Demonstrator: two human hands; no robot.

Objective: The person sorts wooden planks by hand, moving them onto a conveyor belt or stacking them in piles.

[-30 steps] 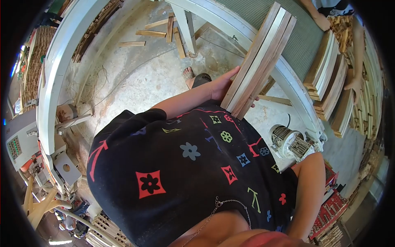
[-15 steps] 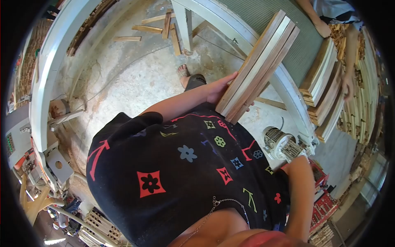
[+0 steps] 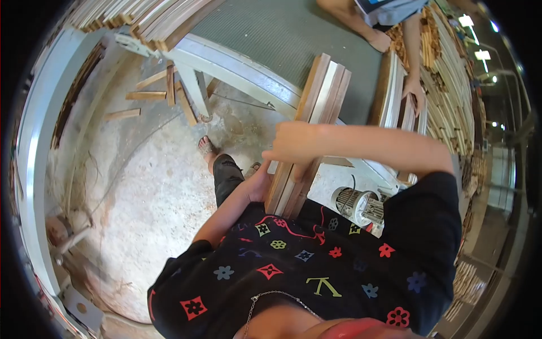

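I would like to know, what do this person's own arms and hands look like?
Both the left hand and the right hand are ungloved, and the forearms are bare. No watch or bracelet shows. The loose short sleeves are black, part of a black shirt with multicoloured flower and diamond motifs.

The dark green ribbed conveyor belt leaves a way across its middle, between brown and pale wooden strips at its left end and a co-worker's bare hand at its right. Before its near edge (a white metal rail), a brown-and-white wooden bundle blocks the direct approach.
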